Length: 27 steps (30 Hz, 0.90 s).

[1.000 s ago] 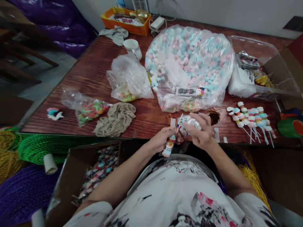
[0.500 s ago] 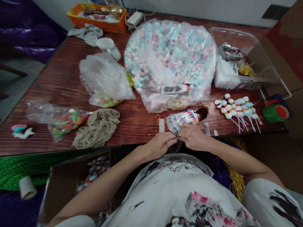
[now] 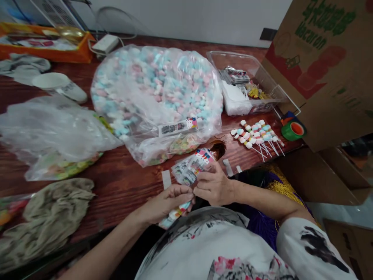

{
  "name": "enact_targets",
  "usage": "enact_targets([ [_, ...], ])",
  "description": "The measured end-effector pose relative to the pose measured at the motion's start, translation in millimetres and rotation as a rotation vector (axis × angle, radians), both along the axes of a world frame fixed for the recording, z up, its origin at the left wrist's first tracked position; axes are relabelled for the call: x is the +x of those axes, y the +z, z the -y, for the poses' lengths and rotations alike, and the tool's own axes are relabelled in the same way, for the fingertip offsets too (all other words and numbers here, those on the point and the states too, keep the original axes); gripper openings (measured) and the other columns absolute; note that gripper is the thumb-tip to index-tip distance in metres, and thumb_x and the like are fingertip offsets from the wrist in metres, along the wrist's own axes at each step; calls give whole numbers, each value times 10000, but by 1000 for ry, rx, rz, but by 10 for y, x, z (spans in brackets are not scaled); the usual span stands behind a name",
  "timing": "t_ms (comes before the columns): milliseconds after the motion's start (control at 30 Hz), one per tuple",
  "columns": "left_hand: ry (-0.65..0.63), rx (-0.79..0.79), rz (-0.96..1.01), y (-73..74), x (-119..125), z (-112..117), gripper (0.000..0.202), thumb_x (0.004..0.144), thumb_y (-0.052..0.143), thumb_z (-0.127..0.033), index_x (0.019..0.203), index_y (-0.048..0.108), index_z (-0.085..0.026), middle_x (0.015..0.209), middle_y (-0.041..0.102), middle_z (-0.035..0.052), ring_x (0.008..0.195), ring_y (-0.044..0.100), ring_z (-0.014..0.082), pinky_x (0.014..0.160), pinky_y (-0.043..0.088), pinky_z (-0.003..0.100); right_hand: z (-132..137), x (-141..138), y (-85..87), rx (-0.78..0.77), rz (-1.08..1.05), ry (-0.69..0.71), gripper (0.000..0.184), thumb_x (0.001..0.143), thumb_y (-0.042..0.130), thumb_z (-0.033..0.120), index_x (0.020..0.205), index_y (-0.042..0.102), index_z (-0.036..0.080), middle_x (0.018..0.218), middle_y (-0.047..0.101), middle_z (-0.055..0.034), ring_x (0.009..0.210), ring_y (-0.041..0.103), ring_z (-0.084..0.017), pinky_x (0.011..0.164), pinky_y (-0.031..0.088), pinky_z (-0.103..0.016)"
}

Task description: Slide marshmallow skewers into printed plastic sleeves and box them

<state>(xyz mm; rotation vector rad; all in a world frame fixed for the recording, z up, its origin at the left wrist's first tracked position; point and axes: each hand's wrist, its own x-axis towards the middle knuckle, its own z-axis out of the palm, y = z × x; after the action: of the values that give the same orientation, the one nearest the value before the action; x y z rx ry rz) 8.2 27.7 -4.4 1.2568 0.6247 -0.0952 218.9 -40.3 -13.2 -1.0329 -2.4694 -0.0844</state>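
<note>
My left hand (image 3: 170,200) is closed around a wrapped candy skewer (image 3: 176,213), a narrow clear packet with colourful pieces inside, held low at the table's front edge. The fingers of my right hand (image 3: 215,184) are pinched at the packet's upper end, meeting my left fingertips. Just beyond both hands lies a pile of printed clear wrappers (image 3: 188,171). Bronze twist ties (image 3: 218,149) sit beside the pile. To the right, several marshmallow skewers (image 3: 256,132) on white sticks lie together.
A large bag of pastel marshmallows (image 3: 163,81) fills the table's middle. A clear bin (image 3: 241,58), green tape (image 3: 293,130) and cardboard box (image 3: 323,77) stand right. Left are a plastic bag (image 3: 55,128), a mug (image 3: 70,91), a brown cloth (image 3: 58,210) and an orange tray (image 3: 84,50).
The view has turned to the right, bringing the cardboard box further in. The colourful packet now shows beneath my left hand; before, both hands were together with it hidden.
</note>
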Motion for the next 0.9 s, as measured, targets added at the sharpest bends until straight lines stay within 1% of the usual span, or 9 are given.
enact_targets([
  [133, 34, 821, 26, 57, 147, 117, 278, 921, 458, -320, 796, 646, -158, 750, 604, 44, 691, 511, 141, 659, 416, 248, -35, -18, -39, -390, -91, -185, 167, 890, 559, 228, 770, 662, 176, 744, 689, -19, 817, 561, -164, 809, 303, -361],
  [200, 94, 1013, 37, 56, 203, 170, 288, 923, 433, -272, 752, 634, -157, 725, 583, 46, 676, 496, 143, 658, 407, 258, -116, 91, 4, -540, -167, -217, 172, 902, 575, 253, 781, 682, 193, 771, 695, -8, 800, 568, -145, 754, 328, -309],
  [267, 174, 942, 50, 25, 243, 198, 302, 923, 445, -292, 713, 615, -158, 678, 557, 29, 643, 486, 134, 628, 400, 248, -266, 334, 62, -561, -249, -300, 176, 918, 560, 242, 809, 693, 203, 815, 702, -2, 826, 577, -136, 752, 353, -284],
  [333, 270, 675, 53, -37, 271, 192, 304, 911, 488, -357, 719, 616, -159, 650, 557, 10, 603, 490, 120, 581, 401, 228, -469, 671, 100, -444, -288, -497, 183, 932, 527, 217, 884, 702, 194, 915, 713, -26, 900, 571, -150, 815, 365, -298],
  [433, 457, 246, 1, -167, 293, 112, 301, 819, 615, -444, 751, 626, -152, 631, 586, -9, 537, 502, 100, 519, 422, 208, -782, 1139, 77, -294, -51, -750, 215, 927, 510, 206, 925, 725, 206, 1047, 706, -64, 1029, 504, -222, 896, 311, -390],
  [500, 570, 95, -36, -246, 295, 19, 338, 732, 701, -476, 755, 628, -146, 623, 597, -18, 518, 516, 93, 522, 461, 213, -942, 1308, 13, -310, 139, -732, 219, 917, 513, 205, 900, 731, 210, 1040, 701, -76, 1039, 466, -249, 887, 280, -427],
  [600, 629, 39, -64, -304, 287, -137, 393, 647, 769, -495, 750, 642, -138, 629, 621, -14, 514, 541, 87, 549, 496, 222, -1094, 1343, -96, -356, 239, -638, 216, 919, 514, 232, 867, 724, 213, 983, 690, -74, 1022, 443, -251, 852, 275, -421],
  [733, 628, 63, -77, -257, 275, -251, 427, 617, 790, -510, 764, 671, -127, 660, 664, 20, 485, 551, 92, 465, 423, 191, -1199, 1262, -156, -370, 317, -606, 222, 930, 464, 201, 935, 682, 159, 1052, 663, -112, 1025, 452, -255, 808, 294, -394],
  [900, 664, 72, -58, -36, 194, -157, 403, 645, 777, -497, 827, 687, -148, 666, 669, 18, 587, 618, 136, 503, 439, 196, -1031, 1259, 21, -330, 342, -657, 244, 899, 408, 96, 991, 633, 84, 998, 668, -181, 973, 538, -274, 809, 335, -392],
])
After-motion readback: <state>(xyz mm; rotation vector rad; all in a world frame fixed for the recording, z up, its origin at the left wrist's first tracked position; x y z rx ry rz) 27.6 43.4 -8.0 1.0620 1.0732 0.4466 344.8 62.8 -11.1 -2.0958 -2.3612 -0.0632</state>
